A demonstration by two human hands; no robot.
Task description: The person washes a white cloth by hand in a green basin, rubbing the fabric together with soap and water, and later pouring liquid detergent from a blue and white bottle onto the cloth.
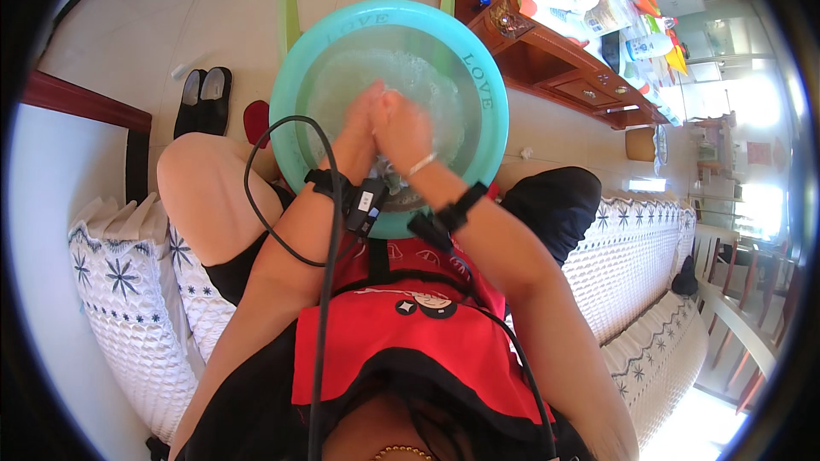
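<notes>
A round turquoise plastic basin (493,134) with raised lettering on its rim stands before me, holding cloudy, sudsy water (333,77). Over the water my left hand (362,118) and my right hand (407,128) are pressed together, blurred by motion. Whether anything lies between the palms cannot be told. Some wet, greyish fabric (387,176) shows below my wrists, partly hidden by them. Both wrists bear black straps with small devices, and a pale bracelet (421,164) circles the right one. A red and black apron (410,333) covers my lap.
Light green stool legs (288,13) show behind the basin. Black shoes (214,99) and a red slipper (256,123) lie on the floor at left. A wooden table (544,45) with bottles and bags stands at upper right. A black cable loops across my arm. Patterned sofa covers (628,237) flank me.
</notes>
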